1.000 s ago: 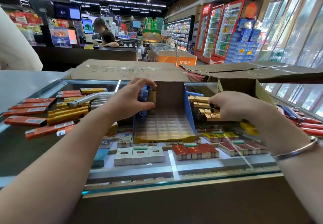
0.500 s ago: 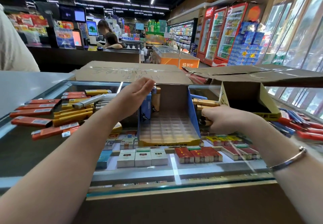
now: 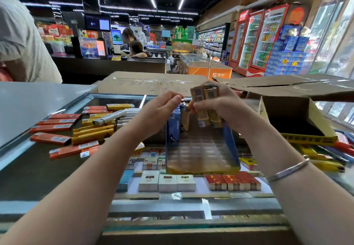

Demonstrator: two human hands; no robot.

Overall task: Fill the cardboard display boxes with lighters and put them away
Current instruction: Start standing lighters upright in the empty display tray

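On glass counter [image 3: 28,170], centre: blue-sided cardboard display box [image 3: 203,154], gridded tray mostly bare, a few blue lighters [image 3: 175,122] standing upright in far-left corner. Directly above box's back edge: right hand [image 3: 220,107] curled round a bundle of tan/gold lighters [image 3: 206,107], bundle held roughly upright, lower ends just over the tray, wrist bent inward, silver bangle [image 3: 287,171] on forearm. Left hand [image 3: 161,110] raised beside it, fingers loosely bent with tips toward the bundle, holding nothing visible; contact with bundle unclear due to blur. Both forearms reaching in from bottom corners, converging over the box. Left of box: loose pile of orange lighters [image 3: 55,128] and yellow lighters [image 3: 93,131] lying flat on the glass. Right of box: open brown carton [image 3: 295,118] with yellow front edge, more lighters scattered beyond it. Under glass: cigarette packs [image 3: 166,182] in rows. Behind: flattened cardboard sheet [image 3: 149,84].
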